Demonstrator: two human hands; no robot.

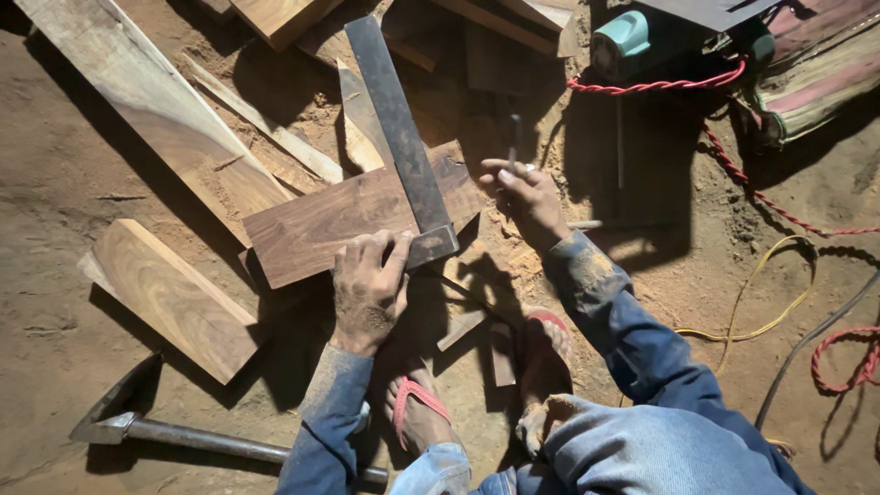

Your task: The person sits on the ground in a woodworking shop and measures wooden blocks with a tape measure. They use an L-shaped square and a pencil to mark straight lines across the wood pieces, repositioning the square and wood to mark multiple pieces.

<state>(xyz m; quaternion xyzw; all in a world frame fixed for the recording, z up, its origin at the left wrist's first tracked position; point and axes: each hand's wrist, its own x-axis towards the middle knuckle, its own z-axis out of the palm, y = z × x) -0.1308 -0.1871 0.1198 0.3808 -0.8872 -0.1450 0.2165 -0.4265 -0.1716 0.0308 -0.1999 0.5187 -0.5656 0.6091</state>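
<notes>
Two hands, mine, work over a dark board [357,215] lying on sawdust-covered ground, seen from my head camera looking straight down.

My left hand [369,286] presses flat on the near edge of the board, fingers spread a little and pointing away from me. The fingertips [396,247] rest against the stock of a metal square [403,147]. Its long dark blade runs away from me across the board, and its stock sits at the board's near edge, just right of my fingers, touching them.

My right hand [527,197] hovers just past the right end of the board, not touching it. Its thumb and first fingers are pinched together on a thin pencil [513,137] that stands nearly upright, its top pointing away from me. The pencil is beside the square's blade but apart from it.

Around the board lie offcuts: a long pale plank [147,101] up left, a lighter wedge [174,298] to the left, and thin strips [275,133] between them. A hammer [156,426] lies at lower left on the ground. At upper right sits a teal power tool [623,37], with a red cord [733,165] and a yellow cord [761,293] trailing over the dirt. My feet in red sandals [417,399] are below my hands, and I wear dusty blue sleeves [623,321].
</notes>
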